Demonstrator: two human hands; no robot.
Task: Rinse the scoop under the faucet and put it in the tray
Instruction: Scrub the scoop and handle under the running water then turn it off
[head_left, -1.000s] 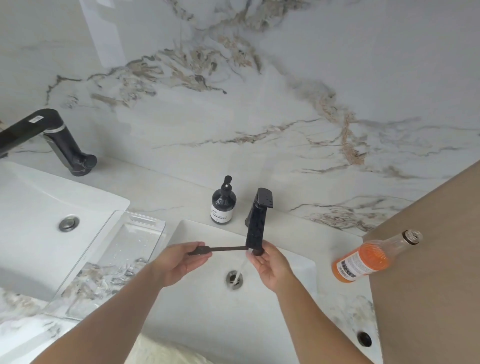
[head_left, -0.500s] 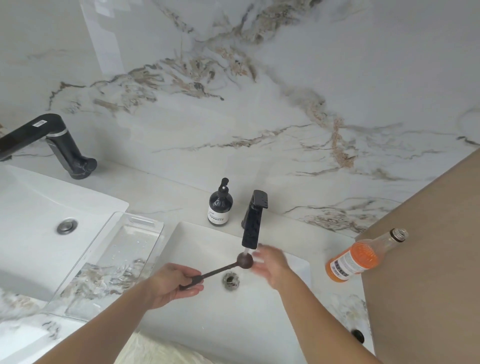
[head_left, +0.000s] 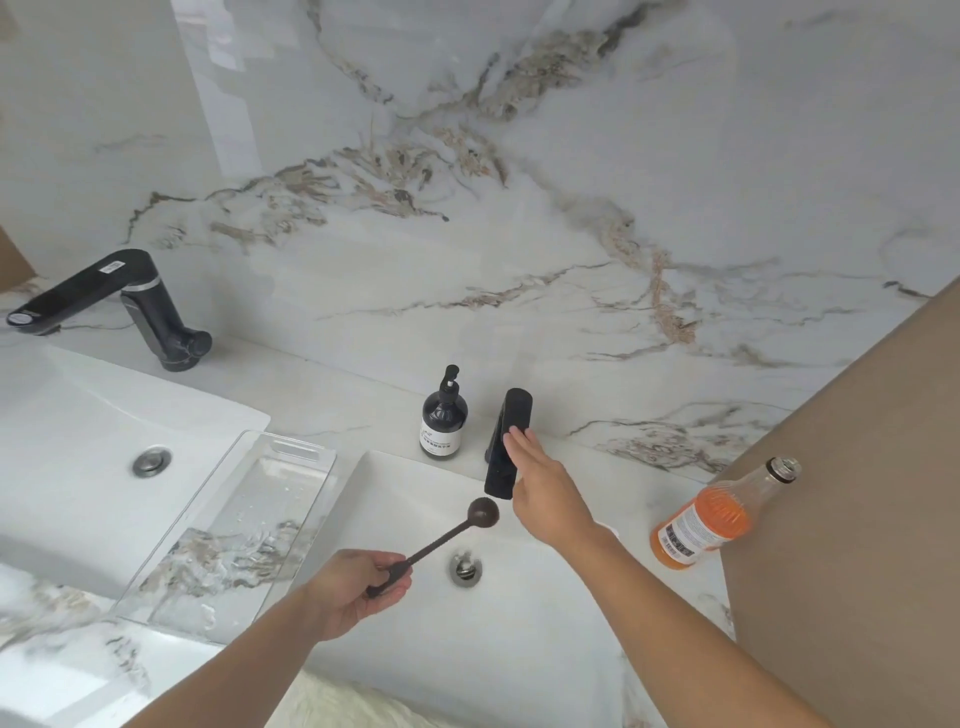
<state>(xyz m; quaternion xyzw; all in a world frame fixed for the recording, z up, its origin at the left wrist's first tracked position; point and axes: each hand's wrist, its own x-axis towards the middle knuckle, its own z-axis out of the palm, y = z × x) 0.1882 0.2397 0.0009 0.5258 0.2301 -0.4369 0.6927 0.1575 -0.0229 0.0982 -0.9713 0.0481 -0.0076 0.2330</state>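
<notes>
left hand (head_left: 358, 587): closed around handle end of dark brown long-handled scoop (head_left: 447, 535) | scoop bowl just below spout of black faucet (head_left: 506, 441), over white sink (head_left: 545, 623) | right hand (head_left: 545, 493): open, fingers flat against faucet, holding nothing | clear plastic tray (head_left: 228, 519): left of sink

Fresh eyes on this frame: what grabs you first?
The dark scoop held by its handle in the left hand over the white sink, its bowl just below the black faucet. The right hand rests against that faucet. A tilted bottle of orange liquid leans at right.
</notes>
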